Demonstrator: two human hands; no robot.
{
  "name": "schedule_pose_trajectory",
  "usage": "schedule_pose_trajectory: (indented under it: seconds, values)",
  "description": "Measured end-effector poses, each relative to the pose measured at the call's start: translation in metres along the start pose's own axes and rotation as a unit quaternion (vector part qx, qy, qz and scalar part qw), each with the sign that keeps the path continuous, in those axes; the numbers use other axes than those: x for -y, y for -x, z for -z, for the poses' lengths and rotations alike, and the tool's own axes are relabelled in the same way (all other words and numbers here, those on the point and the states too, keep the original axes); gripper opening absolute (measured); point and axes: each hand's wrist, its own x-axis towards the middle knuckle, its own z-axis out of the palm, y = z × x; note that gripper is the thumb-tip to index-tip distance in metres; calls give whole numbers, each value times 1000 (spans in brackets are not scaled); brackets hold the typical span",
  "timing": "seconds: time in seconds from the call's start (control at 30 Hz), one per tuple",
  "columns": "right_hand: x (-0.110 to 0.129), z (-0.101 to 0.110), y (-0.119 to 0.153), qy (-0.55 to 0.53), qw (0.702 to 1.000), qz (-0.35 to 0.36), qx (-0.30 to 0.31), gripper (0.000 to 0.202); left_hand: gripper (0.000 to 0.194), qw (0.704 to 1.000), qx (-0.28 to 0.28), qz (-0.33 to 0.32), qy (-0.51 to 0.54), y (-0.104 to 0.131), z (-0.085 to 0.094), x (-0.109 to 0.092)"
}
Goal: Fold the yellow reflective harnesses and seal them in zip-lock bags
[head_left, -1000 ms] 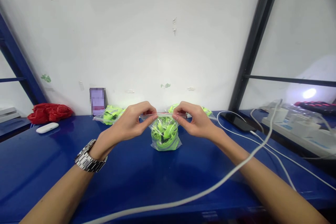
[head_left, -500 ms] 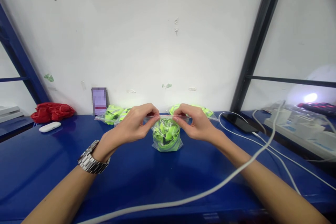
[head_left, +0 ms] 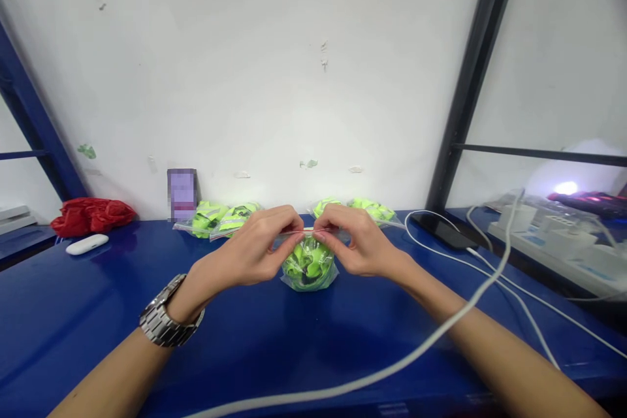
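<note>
A clear plastic bag [head_left: 308, 268] with bright green fabric inside stands upright on the blue table [head_left: 294, 353]. My left hand [head_left: 267, 241] pinches the bag's top edge just left of its middle, thumb against fingers. On the right, my right hand [head_left: 350, 238] pinches the same edge in the same way. Only a narrow gap separates the two sets of fingertips. Both hands partly cover the upper part of the bag.
Behind my hands lie more bagged green items [head_left: 208, 217] along the wall. At left are a red bundle [head_left: 93, 215], a white case [head_left: 87, 244] and an upright phone [head_left: 182, 194]. A white cable [head_left: 416, 353] crosses the foreground; a black phone [head_left: 443, 230] lies right.
Both hands have come closer together along the bag's top edge and sit slightly lower in view. The bag's top is lower too. Both hands still pinch it.
</note>
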Motion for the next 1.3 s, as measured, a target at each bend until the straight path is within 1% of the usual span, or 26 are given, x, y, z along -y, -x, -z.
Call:
schedule_pose_trajectory:
  seconds: [0.13, 0.27, 0.47, 0.6, 0.7, 0.8, 0.87, 0.93, 1.0, 1.13, 1.2, 1.3]
  values:
    - [0, -1, 0, -4, 1000, -6, -10, 6, 9, 1000, 5, 3, 19, -2, 0, 0]
    - [1, -2, -1, -2, 1000, 5, -10, 5, 9, 999, 15, 11, 34, -2, 1, -1]
    - [7, -2, -2, 4, 1000, 8, 13, 6, 10, 1000, 26, 6, 8, 1, 1, -2]
    - [9, -1, -3, 31, 999, 14, 17, 8, 10, 1000, 25, -5, 0, 2, -2, -4]
    - [6, -1, -2, 58, 998, 27, -8, 10, 12, 1000, 28, -7, 11, 1, 2, -4]
    - [-1, 2, 0, 71, 996, 12, -45, 8, 16, 998, 48, 25, 8, 2, 13, 2]
    - [-6, 6, 1, 58, 997, -8, -50, 6, 17, 997, 56, 61, -7, 3, 20, 8]
    - [-9, 9, 2, 48, 998, -21, -46, 7, 17, 995, 54, 82, -35, 3, 23, 13]
    - [-11, 12, 3, 61, 997, -15, -49, 11, 14, 993, 50, 79, -73, 3, 22, 15]
    - [-12, 10, 5, 94, 994, 0, -52, 16, 14, 992, 41, 41, -111, 2, 18, 10]
    - [-12, 8, 7, 88, 994, -17, -57, 15, 15, 994, 35, 40, -91, 2, 20, 7]
    - [-8, 8, 8, 49, 997, -42, -49, 14, 21, 996, 54, 67, -30, 3, 26, 4]
